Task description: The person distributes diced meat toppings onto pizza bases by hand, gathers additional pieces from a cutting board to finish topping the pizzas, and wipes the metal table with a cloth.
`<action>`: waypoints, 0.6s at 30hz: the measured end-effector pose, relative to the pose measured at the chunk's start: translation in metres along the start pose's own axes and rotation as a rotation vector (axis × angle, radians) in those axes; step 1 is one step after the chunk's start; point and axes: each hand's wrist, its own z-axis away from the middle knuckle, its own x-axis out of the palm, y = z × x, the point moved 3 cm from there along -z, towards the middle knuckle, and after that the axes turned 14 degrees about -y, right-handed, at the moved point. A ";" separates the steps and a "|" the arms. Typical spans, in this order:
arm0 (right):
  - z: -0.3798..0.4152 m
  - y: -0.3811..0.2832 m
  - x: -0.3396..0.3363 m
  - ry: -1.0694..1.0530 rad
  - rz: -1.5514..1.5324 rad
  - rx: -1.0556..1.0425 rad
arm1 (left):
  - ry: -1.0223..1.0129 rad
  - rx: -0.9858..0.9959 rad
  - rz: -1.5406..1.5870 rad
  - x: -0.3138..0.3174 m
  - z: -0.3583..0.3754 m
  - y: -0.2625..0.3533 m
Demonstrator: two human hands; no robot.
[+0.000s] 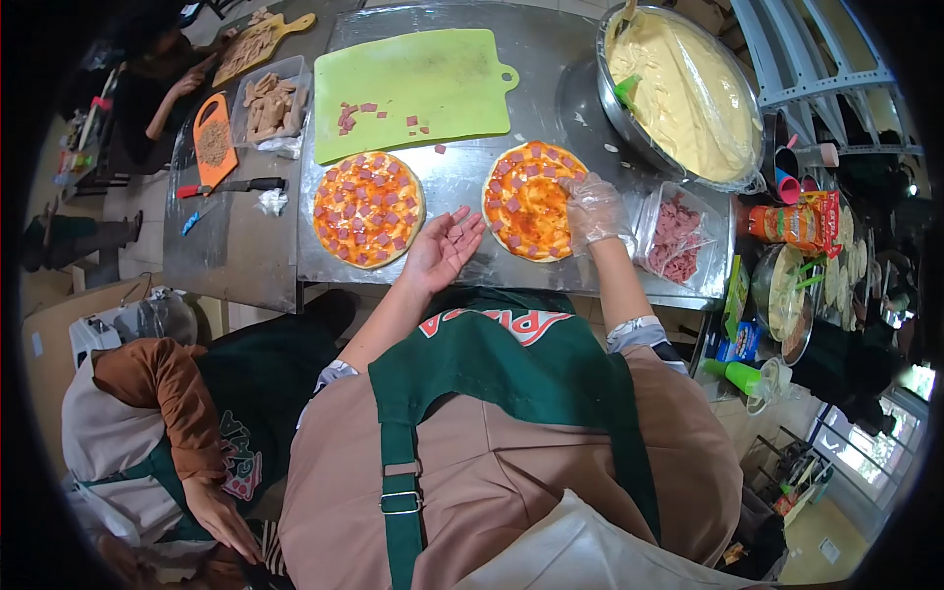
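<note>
Two sauced pizza bases topped with pink ham pieces lie on the steel table (551,79). My right hand (593,208), in a clear plastic glove, rests on the right edge of the right pizza (526,200), fingers bent over the toppings; whether it holds a ham piece I cannot tell. My left hand (444,246) is bare and open, palm up, between the two pizzas at the table's near edge, holding nothing. The left pizza (368,208) is fully covered with ham squares.
A green cutting board (413,84) with ham scraps lies behind the pizzas. A large metal bowl of dough (678,88) stands at the back right, a plastic tub of ham (677,239) beside my right hand. A person in a green apron (197,413) stands at my left.
</note>
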 end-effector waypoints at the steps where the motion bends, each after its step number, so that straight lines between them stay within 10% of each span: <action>1: -0.003 -0.006 0.000 0.000 -0.002 -0.010 | 0.004 0.009 -0.002 -0.001 0.001 0.001; 6: -0.014 -0.070 -0.011 0.227 0.122 -0.534 | 0.044 0.023 -0.051 -0.002 0.012 0.004; 18: -0.125 -0.175 0.064 0.241 0.174 -0.478 | 0.052 0.144 0.013 -0.012 0.053 0.023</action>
